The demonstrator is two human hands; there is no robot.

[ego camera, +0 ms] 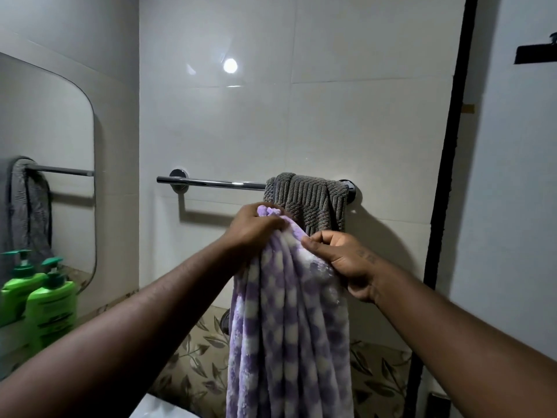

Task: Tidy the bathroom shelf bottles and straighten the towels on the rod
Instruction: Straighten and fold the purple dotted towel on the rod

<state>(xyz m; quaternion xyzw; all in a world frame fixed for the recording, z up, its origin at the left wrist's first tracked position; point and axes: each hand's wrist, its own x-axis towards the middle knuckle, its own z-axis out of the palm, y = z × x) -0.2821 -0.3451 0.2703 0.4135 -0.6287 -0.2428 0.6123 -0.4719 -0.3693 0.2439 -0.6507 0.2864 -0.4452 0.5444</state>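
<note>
Both forearms reach up, hands bunching a purple checked towel (289, 327) just below the rod (211, 183).

Left hand (256, 229) clenches its top edge; right hand (346, 260) pinches a fold beside it. On the rod's right end hangs a grey towel (313, 200), partly hidden. Glossy white tiles behind; a mirror (45, 146) and green bottle (51, 309) left of the rod. Towel's bottom is cut off.

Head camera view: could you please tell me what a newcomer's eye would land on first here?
First, the fluffy purple-and-white checked towel hanging bunched at centre, gripped at its top by the left hand and right hand. Behind it, a grey ribbed towel is draped over the right end of the chrome wall rod. At far left, a bright green pump bottle stands by the mirror.
</note>
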